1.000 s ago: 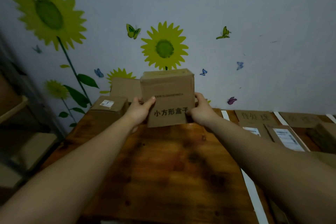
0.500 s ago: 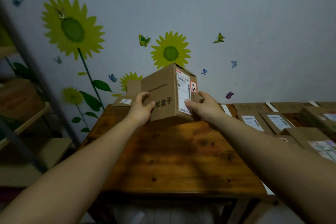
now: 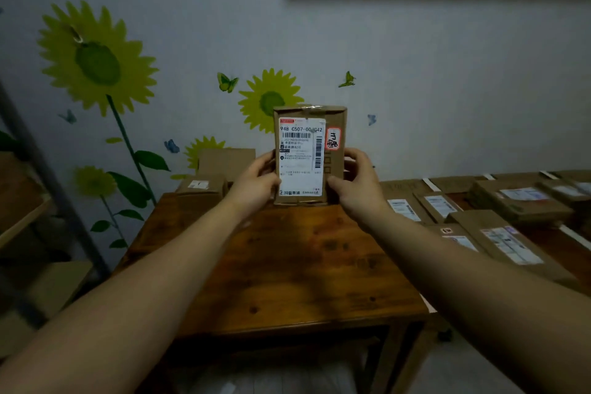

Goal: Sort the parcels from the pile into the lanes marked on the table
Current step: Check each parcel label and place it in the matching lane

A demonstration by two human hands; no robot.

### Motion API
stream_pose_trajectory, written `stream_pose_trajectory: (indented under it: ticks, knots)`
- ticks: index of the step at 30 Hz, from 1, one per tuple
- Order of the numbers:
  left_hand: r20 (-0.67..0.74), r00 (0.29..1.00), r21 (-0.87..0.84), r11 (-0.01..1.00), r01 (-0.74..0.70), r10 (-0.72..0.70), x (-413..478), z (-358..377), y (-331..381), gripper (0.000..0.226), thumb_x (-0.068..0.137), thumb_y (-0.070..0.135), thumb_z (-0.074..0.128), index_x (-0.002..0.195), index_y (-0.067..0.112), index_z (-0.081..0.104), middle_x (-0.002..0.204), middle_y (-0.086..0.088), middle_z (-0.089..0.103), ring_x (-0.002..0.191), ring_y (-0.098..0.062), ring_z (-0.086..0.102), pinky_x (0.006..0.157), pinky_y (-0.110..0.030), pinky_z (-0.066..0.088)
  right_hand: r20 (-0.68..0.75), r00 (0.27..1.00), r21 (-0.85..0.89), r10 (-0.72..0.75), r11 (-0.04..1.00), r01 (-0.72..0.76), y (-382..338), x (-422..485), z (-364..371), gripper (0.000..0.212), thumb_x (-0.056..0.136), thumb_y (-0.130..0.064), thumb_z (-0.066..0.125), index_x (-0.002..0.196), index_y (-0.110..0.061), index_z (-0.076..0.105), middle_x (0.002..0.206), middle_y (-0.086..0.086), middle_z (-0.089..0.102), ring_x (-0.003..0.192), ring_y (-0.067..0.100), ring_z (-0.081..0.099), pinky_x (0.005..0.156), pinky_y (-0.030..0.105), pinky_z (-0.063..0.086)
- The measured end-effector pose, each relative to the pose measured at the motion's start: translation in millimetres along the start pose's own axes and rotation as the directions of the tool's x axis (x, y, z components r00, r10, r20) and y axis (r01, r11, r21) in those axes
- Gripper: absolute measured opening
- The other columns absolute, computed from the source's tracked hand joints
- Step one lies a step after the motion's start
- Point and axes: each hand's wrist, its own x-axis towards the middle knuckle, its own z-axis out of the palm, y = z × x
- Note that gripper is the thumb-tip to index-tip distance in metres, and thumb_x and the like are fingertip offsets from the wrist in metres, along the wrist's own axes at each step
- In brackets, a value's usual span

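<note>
A: What is seen to have changed, taking the biggest things first?

B: Nothing is altered on the dark brown wooden table (image 3: 287, 265) that fills the middle of the frame. More of the right side is now taken in, where flat brown cardboard parcels (image 3: 511, 205) are laid between white tape strips (image 3: 430, 184). The pile of plain brown cardboard boxes (image 3: 224, 163), left of centre against the wall, is left as it was.

A: And the parcel in hand?

B: The small brown cardboard box (image 3: 308, 157) has been turned. A second ago its plain face with printed black characters was presented. Half a second ago it was caught mid-turn. Now it is held upright at the centre of the frame, over the far part of the table. Whether its lower edge rests on the wood cannot be told.

A: How is it held?

B: It is gripped from both sides. The left hand (image 3: 256, 184) is curled round its left edge, and the right hand (image 3: 358, 182) is wrapped round its right edge.

A: What is exposed by the turn?

B: The white printed shipping label (image 3: 299, 157) is squared to the view, and beside it, toward the upper right of the box, a small red-bordered sticker (image 3: 332, 139) with handwriting is shown.

A: What is meant for the sorting?

B: Probably the destination is being read so that a lane can be chosen. No lane has been reached yet, so a carry to the right is likely called for.
</note>
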Motion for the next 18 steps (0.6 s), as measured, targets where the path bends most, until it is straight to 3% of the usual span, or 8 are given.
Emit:
stream_pose_trajectory:
  ticks: [2,3,6,9,11,13,15,18]
  knots:
    - [0.0,1.0,-0.024,0.999,-0.027,0.027,0,19,7,0.061,0.089,-0.009,0.039,0.141,0.023,0.039,0.126,0.002,0.059,0.107,-0.022,0.061,0.077,-0.037,0.054,-0.015,0.999,-0.013,-0.031,0.999,0.031,-1,-4,-17,0.047,0.091,-0.002,0.059,0.125,-0.03,0.045,0.117,-0.008,0.055,0.1,0.011,0.059,0.08,0.035,0.059]
    - [0.007,1.0,-0.035,0.999,-0.028,0.028,1,31,9,0.061,0.089,-0.01,0.038,0.142,0.022,0.038,0.127,0.0,0.058,0.109,-0.021,0.061,0.077,-0.034,0.055,-0.012,0.999,-0.021,-0.037,0.999,0.037,-1,-6,-28,0.05,0.091,-0.002,0.059,0.128,-0.032,0.043,0.119,-0.008,0.055,0.102,0.011,0.058,0.08,0.036,0.059]
    - [0.032,0.998,-0.011,0.999,-0.044,0.045,1,79,13,0.056,0.091,-0.005,0.041,0.14,0.023,0.041,0.123,-0.002,0.062,0.097,-0.014,0.064,0.072,-0.027,0.055,0.03,0.999,-0.124,-0.035,0.992,0.038,0,-16,-66,0.075,0.084,-0.005,0.068,0.138,-0.044,0.032,0.123,-0.017,0.053,0.107,0.007,0.055,0.088,0.039,0.056]
    - [0.052,0.996,0.11,0.991,-0.079,0.074,-1,145,16,0.043,0.098,0.014,0.044,0.139,0.024,0.038,0.118,0.001,0.062,0.084,-0.008,0.062,0.06,-0.018,0.052,-0.016,1.0,-0.219,-0.002,0.976,-0.002,5,-28,-124,0.088,0.076,-0.017,0.075,0.135,-0.059,0.025,0.136,-0.002,0.047,0.121,0.021,0.052,0.096,0.05,0.05]
    - [0.083,0.995,0.14,0.988,-0.067,0.056,-1,191,17,0.045,0.098,0.024,0.046,0.142,0.023,0.035,0.122,-0.003,0.061,0.084,-0.011,0.062,0.06,-0.021,0.049,-0.058,0.998,-0.201,0.024,0.979,-0.035,10,-39,-169,0.074,0.084,-0.018,0.07,0.135,-0.053,0.029,0.134,-0.01,0.046,0.121,0.015,0.05,0.096,0.042,0.05]
    - [0.15,0.989,0.15,0.988,-0.023,0.0,-1,240,18,0.051,0.097,0.029,0.049,0.144,0.025,0.032,0.125,-0.004,0.06,0.091,-0.015,0.063,0.07,-0.03,0.053,-0.126,0.99,-0.196,0.063,0.977,-0.087,18,-49,-219,0.063,0.093,-0.02,0.061,0.145,-0.034,0.028,0.129,-0.011,0.047,0.118,0.011,0.049,0.086,0.029,0.052]
    - [0.243,0.969,0.178,0.984,0.005,-0.049,-3,292,20,0.054,0.095,0.032,0.052,0.145,0.026,0.031,0.125,-0.001,0.059,0.095,-0.015,0.061,0.078,-0.036,0.053,-0.226,0.969,-0.234,0.102,0.96,-0.156,25,-59,-272,0.058,0.097,-0.028,0.056,0.148,-0.026,0.03,0.142,-0.002,0.047,0.127,0.02,0.048,0.094,0.038,0.051]
    - [0.351,0.935,0.195,0.981,-0.02,-0.05,-11,383,22,0.053,0.095,0.03,0.051,0.144,0.027,0.032,0.123,0.0,0.06,0.091,-0.012,0.06,0.073,-0.033,0.051,-0.31,0.945,-0.283,0.106,0.939,-0.198,39,-76,-355,0.053,0.099,-0.03,0.052,0.148,-0.024,0.033,0.145,0.002,0.046,0.131,0.022,0.046,0.104,0.043,0.045]
